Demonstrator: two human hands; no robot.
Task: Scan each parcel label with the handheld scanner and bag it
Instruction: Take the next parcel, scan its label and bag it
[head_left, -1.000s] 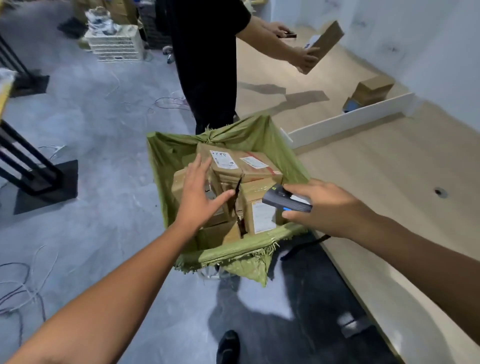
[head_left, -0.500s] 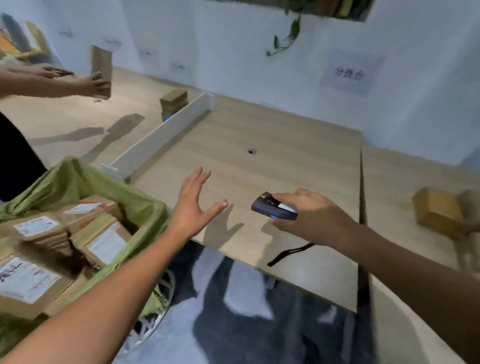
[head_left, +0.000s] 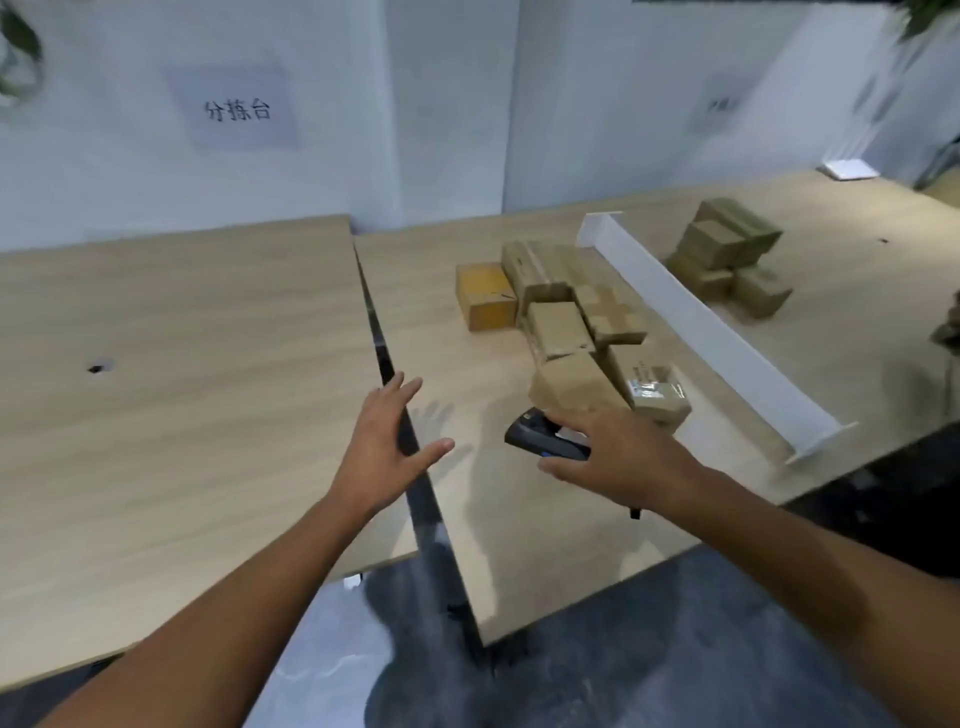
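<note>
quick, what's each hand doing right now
left hand: open, fingers spread, holding nothing, over the gap between the tables.
right hand: grips the handheld scanner.

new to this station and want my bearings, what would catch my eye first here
Two bare forearms reach in from the bottom: the left hand is spread open above the gap between two wooden tables, and the right hand holds a dark scanner. Just beyond the scanner a cluster of cardboard parcels lies on the right table, with a white divider along its right side and a second pile past that.
</note>
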